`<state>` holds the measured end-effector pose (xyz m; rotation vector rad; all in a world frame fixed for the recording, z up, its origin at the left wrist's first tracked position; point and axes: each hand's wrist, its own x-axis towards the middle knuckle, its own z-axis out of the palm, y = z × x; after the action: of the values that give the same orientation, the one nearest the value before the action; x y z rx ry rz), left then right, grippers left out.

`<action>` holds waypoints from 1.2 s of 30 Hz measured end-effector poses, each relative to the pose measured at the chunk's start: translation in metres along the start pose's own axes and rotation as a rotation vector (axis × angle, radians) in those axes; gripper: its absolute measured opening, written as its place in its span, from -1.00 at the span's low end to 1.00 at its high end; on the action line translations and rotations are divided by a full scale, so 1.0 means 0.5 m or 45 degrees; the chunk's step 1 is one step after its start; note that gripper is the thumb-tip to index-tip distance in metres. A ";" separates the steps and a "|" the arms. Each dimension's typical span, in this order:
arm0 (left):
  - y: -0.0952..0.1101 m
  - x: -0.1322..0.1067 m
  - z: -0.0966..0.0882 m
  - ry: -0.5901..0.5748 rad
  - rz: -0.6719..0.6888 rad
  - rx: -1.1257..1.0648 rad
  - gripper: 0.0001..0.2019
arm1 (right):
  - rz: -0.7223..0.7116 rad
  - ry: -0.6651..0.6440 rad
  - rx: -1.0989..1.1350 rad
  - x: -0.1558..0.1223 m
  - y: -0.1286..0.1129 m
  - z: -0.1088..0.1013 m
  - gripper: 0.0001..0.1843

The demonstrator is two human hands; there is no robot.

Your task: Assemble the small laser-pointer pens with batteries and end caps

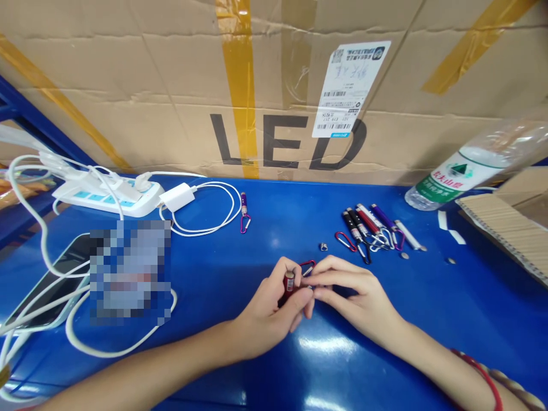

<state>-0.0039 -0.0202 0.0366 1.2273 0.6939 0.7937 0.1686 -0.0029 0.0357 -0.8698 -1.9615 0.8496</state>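
The left hand (274, 311) has its fingers clamped around a red keychain light (290, 283) above the table (205, 274). Its long axis stands roughly upright, the exposed end pointing up between curled index finger and thumb. The right hand (353, 283) brings its fingertips close beside it; whether they grip anything, I cannot tell.

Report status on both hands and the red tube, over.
Left hand gripping red tube. Right hand close beside it. Other tubes lying beyond, apart from both hands.

Left hand (272, 313) hides much of the red tube (290, 282); bottle (460, 171) cropped at right
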 end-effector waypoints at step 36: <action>-0.003 0.013 -0.019 0.054 0.312 0.840 -0.81 | 0.153 0.285 0.092 0.007 -0.008 -0.018 -0.95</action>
<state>-0.0078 -0.0101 0.0332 1.9241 0.8880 0.8194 0.1737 0.0002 0.0443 -1.0025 -1.6889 0.8477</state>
